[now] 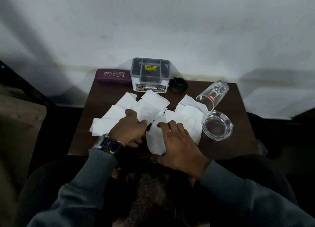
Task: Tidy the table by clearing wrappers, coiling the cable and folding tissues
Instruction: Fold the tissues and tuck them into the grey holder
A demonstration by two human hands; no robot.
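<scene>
Several white tissues lie spread over the small dark brown table. My left hand pinches the near corner of the middle tissue, fingers curled round its edge. My right hand lies flat with straight fingers on a long tissue near the front edge. Another tissue lies to the right, and one to the left, partly under my left hand. A black coiled cable sits at the back, right of the organiser box.
A white and grey organiser box stands at the back middle, a maroon spectacle case to its left. A clear glass tumbler lies on its side at the right, a glass ashtray in front of it. A wall rises behind.
</scene>
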